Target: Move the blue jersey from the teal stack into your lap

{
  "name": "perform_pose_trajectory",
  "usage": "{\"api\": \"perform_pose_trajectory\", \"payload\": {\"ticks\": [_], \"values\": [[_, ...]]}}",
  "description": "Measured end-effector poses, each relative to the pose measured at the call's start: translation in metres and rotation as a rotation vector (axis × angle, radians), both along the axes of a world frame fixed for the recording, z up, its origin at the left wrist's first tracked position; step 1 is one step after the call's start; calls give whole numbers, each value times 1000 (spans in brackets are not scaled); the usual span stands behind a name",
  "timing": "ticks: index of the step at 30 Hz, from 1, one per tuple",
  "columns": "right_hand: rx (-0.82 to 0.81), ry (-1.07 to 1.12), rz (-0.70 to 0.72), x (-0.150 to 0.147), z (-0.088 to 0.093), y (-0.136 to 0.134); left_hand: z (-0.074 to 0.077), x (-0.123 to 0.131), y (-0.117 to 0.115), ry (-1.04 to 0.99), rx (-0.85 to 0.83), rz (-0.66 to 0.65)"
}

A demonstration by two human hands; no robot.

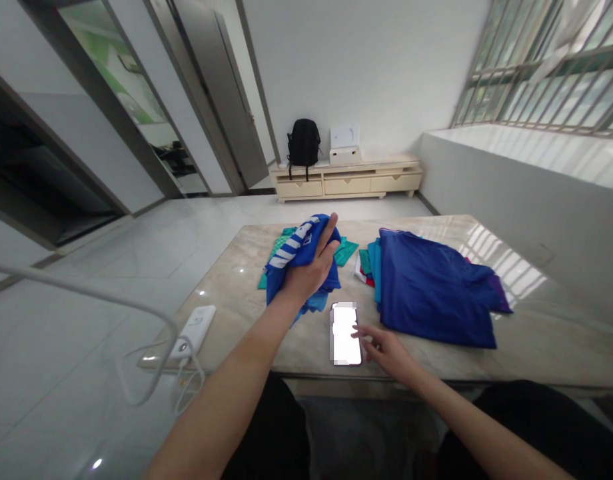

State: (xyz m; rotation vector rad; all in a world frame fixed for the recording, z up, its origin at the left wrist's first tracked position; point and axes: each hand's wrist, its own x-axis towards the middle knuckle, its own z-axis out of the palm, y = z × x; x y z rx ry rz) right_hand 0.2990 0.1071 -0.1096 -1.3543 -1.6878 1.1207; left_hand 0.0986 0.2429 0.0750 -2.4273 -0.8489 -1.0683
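My left hand (311, 267) grips a bunched blue garment with white stripes (294, 250) and holds it just above the marble table (511, 333). Beneath it lies a teal cloth (347, 252). My right hand (386, 350) rests near the table's front edge, fingers spread, its fingertips touching the right side of a phone with a lit screen (345, 333). A pile of blue clothes (431, 287) lies to the right of the phone.
A white power bank (196, 328) with a white cable (86, 300) sits at the table's left front corner. Across the room stands a low beige cabinet (346, 180) with a black backpack (304, 143) and a white box (344, 141). A barred window is at right.
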Motion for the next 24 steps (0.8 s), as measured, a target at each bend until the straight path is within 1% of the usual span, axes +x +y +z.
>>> {"api": "perform_pose_trajectory", "payload": {"ticks": [4, 7, 9, 11, 13, 14, 16, 18, 19, 20, 22, 23, 24], "values": [[-5, -13, 10, -1, 2, -2, 17, 3, -15, 32, 47, 52], [-9, -18, 31, -1, 1, -5, 28, 10, -32, 93, 152, 87], [-10, -16, 51, -2, 1, -7, 35, 17, -50, 143, 238, 80], [-8, -10, 65, -3, 1, -8, 41, 22, -73, 218, 317, 36], [0, -8, 62, -4, 0, -8, 44, 17, -97, 287, 312, 5], [10, -11, 50, -4, -1, -7, 44, 10, -108, 291, 259, 18], [32, -17, 15, -3, -2, -6, 36, -15, -121, 220, 47, 138], [54, -16, -17, 0, -4, -4, 21, -49, -124, 153, -276, 354], [63, -13, -27, 1, -4, -3, 12, -66, -123, 163, -457, 456], [70, -9, -33, 3, -4, -2, 2, -82, -122, 207, -635, 525], [83, -1, -44, 7, -3, 0, -17, -105, -120, 256, -828, 557], [89, 2, -48, 8, -3, 2, -25, -111, -122, 264, -864, 551], [95, 6, -52, 8, -2, 3, -32, -114, -125, 264, -859, 544]]}}
